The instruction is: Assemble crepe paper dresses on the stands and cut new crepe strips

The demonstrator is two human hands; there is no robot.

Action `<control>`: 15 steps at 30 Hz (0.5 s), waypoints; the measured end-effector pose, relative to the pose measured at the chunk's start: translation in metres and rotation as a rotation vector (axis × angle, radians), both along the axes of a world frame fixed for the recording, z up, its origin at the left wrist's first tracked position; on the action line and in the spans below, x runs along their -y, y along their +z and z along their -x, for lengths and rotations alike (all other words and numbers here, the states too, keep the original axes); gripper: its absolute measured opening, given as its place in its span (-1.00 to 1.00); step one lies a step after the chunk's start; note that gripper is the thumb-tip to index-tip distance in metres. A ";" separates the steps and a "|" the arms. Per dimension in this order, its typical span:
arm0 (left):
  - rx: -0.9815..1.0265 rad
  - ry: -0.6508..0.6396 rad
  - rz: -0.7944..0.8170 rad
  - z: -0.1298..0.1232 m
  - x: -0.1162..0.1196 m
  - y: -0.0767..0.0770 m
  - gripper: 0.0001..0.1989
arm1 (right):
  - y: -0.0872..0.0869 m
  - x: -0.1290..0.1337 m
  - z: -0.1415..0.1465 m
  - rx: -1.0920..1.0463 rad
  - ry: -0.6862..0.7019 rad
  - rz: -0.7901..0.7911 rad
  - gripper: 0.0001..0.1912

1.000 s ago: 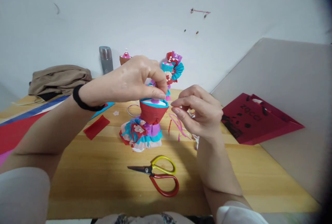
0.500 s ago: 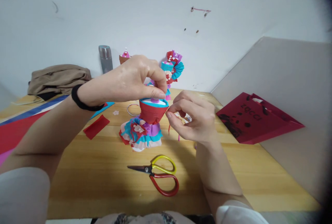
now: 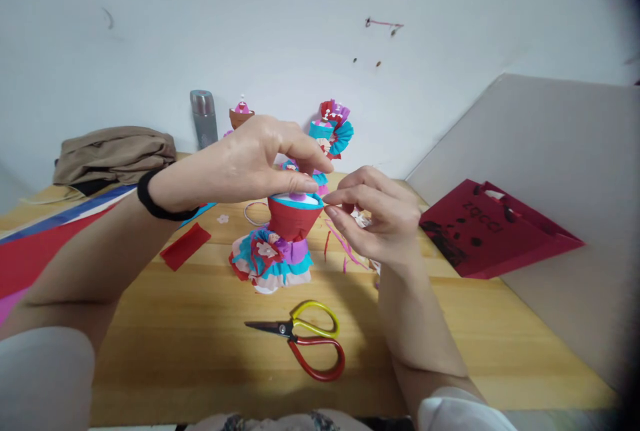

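Observation:
Between my hands stands a crepe-paper figure [image 3: 295, 221], with a red cup-shaped top edged in turquoise and a ruffled skirt of turquoise, pink and red. Inside the cup, white and a bit of purple show. My left hand [image 3: 270, 154] reaches over the cup, thumb by its far rim and index finger stretched out, apart from the thumb. At the cup's right edge, my right hand [image 3: 375, 218] has thumb and index fingertips close together; whatever lies between them is too small to make out. Scissors [image 3: 295, 330] with one yellow and one red handle lie in front.
Similar paper figures [image 3: 341, 138] stand by the wall, near a grey bottle [image 3: 204, 121]. Folded brown cloth [image 3: 117, 152], coloured paper sheets [image 3: 45, 244] and a red paper piece [image 3: 186, 246] lie left. Paper scraps [image 3: 345, 244] and a red gift bag [image 3: 493, 231] are right.
My left index finger has lifted away from the thumb and stretched to the right. My right hand has shifted slightly right, its fingertips a little looser. The figure stays in place.

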State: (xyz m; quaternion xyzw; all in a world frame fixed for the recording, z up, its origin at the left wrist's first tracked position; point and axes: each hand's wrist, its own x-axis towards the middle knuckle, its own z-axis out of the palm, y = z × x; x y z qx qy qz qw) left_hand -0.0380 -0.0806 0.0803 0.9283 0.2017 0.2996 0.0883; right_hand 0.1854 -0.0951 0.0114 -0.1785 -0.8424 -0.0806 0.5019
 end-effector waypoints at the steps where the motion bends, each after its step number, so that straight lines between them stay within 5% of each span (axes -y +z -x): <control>1: 0.007 0.009 -0.008 0.000 0.001 -0.001 -0.79 | -0.001 -0.001 -0.001 0.005 0.008 -0.005 -0.91; 15: -0.065 -0.081 -0.017 -0.005 -0.003 -0.006 -0.82 | -0.003 0.000 0.000 0.072 -0.020 -0.173 -0.85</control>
